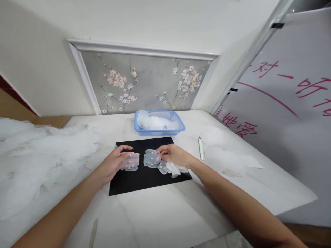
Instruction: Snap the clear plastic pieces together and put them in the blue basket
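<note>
My left hand [116, 161] is closed on a thin translucent plastic piece [132, 162], gripping it at its left side with the fingers partly behind it. Another such plastic piece [151, 158], with small pale dots and lobed corners, is pinched at its right edge by my right hand [172, 154]. Both pieces are over a black mat [134, 182], a small gap between them. Under and beside my right palm lie more plastic pieces [162, 167], overlapping one another, and a crumpled white bit [173, 168]; my hand partly hides them.
Behind the mat stands a blue basket [160, 132] holding more translucent pieces. A big heap of them [38, 165] covers the table's left side. On the right lie a white pen-like tool [201, 148] and loose pieces [230, 163]. A whiteboard [292, 137] leans beyond.
</note>
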The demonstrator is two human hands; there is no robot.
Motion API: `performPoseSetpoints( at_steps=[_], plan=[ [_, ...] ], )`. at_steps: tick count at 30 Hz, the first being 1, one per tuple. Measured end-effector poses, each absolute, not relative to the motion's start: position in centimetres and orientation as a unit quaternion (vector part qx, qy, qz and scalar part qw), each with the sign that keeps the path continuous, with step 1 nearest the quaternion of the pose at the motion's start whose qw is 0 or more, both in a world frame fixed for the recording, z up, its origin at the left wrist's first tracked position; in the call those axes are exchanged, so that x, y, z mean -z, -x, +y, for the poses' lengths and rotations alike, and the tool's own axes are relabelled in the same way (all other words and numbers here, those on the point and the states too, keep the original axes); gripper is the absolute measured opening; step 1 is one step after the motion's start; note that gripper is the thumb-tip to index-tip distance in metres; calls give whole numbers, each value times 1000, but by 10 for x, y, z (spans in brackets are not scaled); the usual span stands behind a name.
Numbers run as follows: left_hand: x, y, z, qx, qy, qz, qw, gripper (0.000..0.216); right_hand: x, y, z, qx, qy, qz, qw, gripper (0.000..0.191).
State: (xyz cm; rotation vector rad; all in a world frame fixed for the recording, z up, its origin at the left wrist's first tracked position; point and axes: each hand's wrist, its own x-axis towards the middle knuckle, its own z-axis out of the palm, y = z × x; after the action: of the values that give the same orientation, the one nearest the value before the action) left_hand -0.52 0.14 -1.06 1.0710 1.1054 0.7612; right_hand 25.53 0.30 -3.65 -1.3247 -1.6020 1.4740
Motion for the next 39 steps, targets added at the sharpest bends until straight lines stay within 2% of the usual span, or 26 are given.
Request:
performPoseSetpoints(
  at_steps=[5,10,13,17,21,23,25,27,29,30,33,35,37,39],
  plan=[
    [12,0,2,-369,-355,457,727,18,37,-255,2,-547,486,-615,294,23],
    [16,-2,3,-374,-311,408,773,36,39,-254,0,-530,496,-611,315,12],
    [16,-3,1,-376,-303,382,788,45,37,-253,-1,-492,492,-652,302,22],
    [14,-3,-1,-381,-301,360,797,50,29,-247,-8,-381,503,-737,241,34],
    [12,-4,-2,-373,-305,338,809,53,26,-234,-18,-237,514,-799,200,65],
    [12,-5,-4,-367,-312,325,814,54,29,-227,-22,-182,480,-837,189,71],
    [12,-6,-6,-360,-322,310,819,56,33,-222,-25,-142,442,-866,189,61],
    [13,-8,-6,-353,-344,310,813,58,36,-219,-25,-136,423,-870,215,40],
    [16,-7,-4,-360,-416,354,756,54,37,-220,-23,-193,435,-839,265,23],
    [17,-5,-1,-366,-478,391,696,48,37,-222,-20,-242,449,-812,285,20],
    [21,14,11,-343,-685,502,402,27,35,-234,-11,-404,502,-705,298,27],
    [22,33,19,-268,-758,545,236,29,33,-244,-3,-486,529,-638,278,28],
    [23,50,26,-185,-789,563,162,35,32,-253,2,-531,550,-592,255,26],
    [21,61,30,-131,-807,560,133,38,30,-259,4,-542,557,-586,230,25]
  ],
)
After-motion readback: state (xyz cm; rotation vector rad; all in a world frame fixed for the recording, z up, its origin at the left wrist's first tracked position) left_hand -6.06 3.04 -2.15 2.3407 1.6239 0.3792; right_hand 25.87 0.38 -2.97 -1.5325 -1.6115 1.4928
